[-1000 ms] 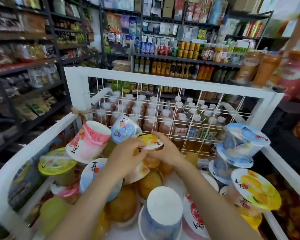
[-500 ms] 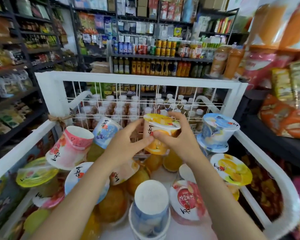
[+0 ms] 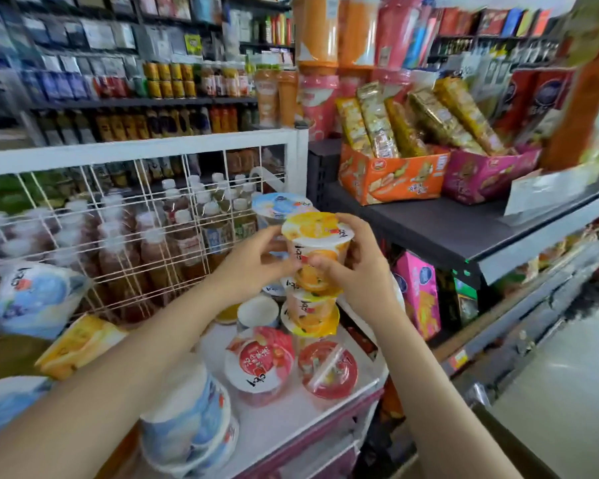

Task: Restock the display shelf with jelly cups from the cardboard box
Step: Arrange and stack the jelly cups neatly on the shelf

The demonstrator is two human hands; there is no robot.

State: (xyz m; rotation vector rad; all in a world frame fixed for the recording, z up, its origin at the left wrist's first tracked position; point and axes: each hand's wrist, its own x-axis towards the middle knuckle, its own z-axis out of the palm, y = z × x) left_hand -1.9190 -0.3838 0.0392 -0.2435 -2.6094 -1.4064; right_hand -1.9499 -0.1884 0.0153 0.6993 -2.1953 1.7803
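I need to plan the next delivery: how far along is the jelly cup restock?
Many cups already sit in the white bin. Both hands, left hand and right hand, hold an orange jelly cup above an orange stack. The box isn't visible, so what's left is unclear.

Head-worn camera looks down, close over shelf (image 3: pixel 291 420).

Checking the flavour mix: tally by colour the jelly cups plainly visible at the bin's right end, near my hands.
Orange plastic jelly cups: 2, one held, one beneath
Red-lidded plastic jelly cups: 2
Pale-blue-lidded plastic jelly cup: 1
Upturned white-bottomed cup, colour hidden: 1
Total: 6
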